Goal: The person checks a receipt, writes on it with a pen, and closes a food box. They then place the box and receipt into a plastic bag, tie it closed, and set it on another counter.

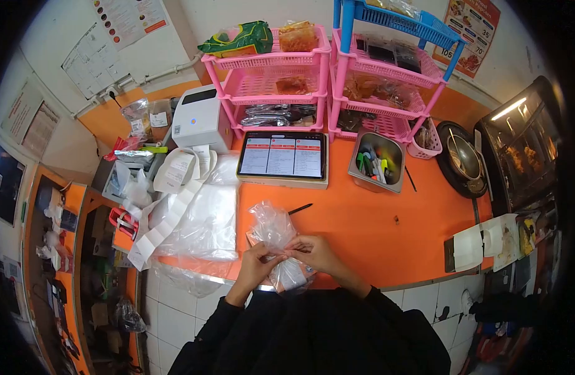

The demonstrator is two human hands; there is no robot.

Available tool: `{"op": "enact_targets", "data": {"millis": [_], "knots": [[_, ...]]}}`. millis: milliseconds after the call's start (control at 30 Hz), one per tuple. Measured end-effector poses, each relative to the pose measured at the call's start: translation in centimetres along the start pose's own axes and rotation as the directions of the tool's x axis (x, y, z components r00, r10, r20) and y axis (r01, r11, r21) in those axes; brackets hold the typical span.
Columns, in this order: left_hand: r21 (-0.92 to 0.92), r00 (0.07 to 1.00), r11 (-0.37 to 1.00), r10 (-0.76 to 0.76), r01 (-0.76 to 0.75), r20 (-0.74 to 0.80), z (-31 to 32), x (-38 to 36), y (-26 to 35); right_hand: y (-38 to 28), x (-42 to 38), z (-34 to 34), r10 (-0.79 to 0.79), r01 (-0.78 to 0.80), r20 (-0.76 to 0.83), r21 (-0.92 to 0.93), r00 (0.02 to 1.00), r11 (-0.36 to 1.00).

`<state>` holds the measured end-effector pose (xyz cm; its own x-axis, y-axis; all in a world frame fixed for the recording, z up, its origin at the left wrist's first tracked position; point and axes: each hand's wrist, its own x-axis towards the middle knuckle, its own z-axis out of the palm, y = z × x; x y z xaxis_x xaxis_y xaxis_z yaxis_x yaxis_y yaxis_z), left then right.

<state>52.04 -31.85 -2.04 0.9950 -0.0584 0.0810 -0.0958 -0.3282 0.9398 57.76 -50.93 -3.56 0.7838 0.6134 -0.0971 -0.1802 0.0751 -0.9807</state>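
Observation:
A clear plastic bag (272,224) stands at the front edge of the orange counter, its loose top bunched upward. Inside it, partly hidden by the plastic, is an orange and white package (290,275). My left hand (257,265) pinches the bag's gathered neck from the left. From the right, my right hand (312,253) pinches the same neck, its fingertips close to those of the left. Just beyond the bag lies a black pen (300,208).
Flat plastic bags (203,222) and a long paper receipt strip (168,219) lie on the left. Behind are a label printer (200,119), a tablet (281,156), pink racks (272,81) and a metal container of markers (378,162). A lit food display case (518,144) stands right.

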Motion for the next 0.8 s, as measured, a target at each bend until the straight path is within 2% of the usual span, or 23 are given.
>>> {"op": "enact_targets", "data": {"millis": [100, 167, 267, 300, 367, 433, 467, 567, 667, 767, 800], "knots": [[-0.222, 0.979, 0.954, -0.206, 0.2, -0.003, 0.3, -0.1, 0.4, -0.8, -0.4, 0.5, 0.001, 0.0, -0.011, 0.125, 1.0, 0.992], [-0.213, 0.977, 0.954, -0.212, 0.209, 0.008, 0.1, -0.1, 0.5, 0.2, -0.4, 0.5, -0.06, 0.052, 0.024, 0.263, 0.998, 0.963], [-0.14, 0.981, 0.972, -0.193, 0.19, -0.008, 0.3, -0.2, 0.7, 0.1, -1.0, -0.2, 0.012, -0.022, 0.039, 0.292, 0.999, 0.956], [-0.105, 0.984, 0.979, -0.178, 0.176, -0.018, 0.4, -0.1, 0.7, 0.2, -1.0, -0.2, 0.006, -0.012, 0.026, 0.218, 1.0, 0.976], [-0.15, 0.983, 0.972, -0.183, 0.179, -0.012, 0.3, 0.0, 0.5, 0.2, -1.0, -0.3, -0.009, 0.01, -0.005, 0.069, 1.0, 0.998], [-0.169, 0.982, 0.968, -0.187, 0.184, -0.002, 0.3, -0.2, 0.3, -2.2, -1.4, 0.2, -0.004, 0.01, 0.023, -0.286, 1.0, 0.958], [-0.164, 0.983, 0.97, -0.183, 0.181, 0.0, 0.4, -0.1, 0.3, -3.1, -1.4, 0.5, 0.0, 0.018, 0.038, -0.454, 0.999, 0.891], [-0.126, 0.985, 0.978, -0.172, 0.168, -0.02, 0.6, -0.1, 0.3, -3.2, -1.4, 1.4, -0.244, 0.274, 0.159, -0.775, 0.957, 0.57], [-0.092, 0.988, 0.984, -0.153, 0.149, -0.036, 0.8, -0.2, 0.7, -3.3, -1.5, 2.4, -0.317, 0.309, 0.187, -0.865, 0.93, 0.395], [-0.114, 0.989, 0.984, -0.142, 0.136, -0.043, 0.9, -0.3, 0.2, -5.7, -1.5, 2.9, -0.127, 0.186, 0.14, -0.837, 0.982, 0.515], [-0.129, 0.989, 0.983, -0.14, 0.133, -0.048, 0.9, -0.3, 0.0, -5.0, -1.1, 2.6, -0.104, 0.178, 0.145, -0.843, 0.984, 0.508]]}}
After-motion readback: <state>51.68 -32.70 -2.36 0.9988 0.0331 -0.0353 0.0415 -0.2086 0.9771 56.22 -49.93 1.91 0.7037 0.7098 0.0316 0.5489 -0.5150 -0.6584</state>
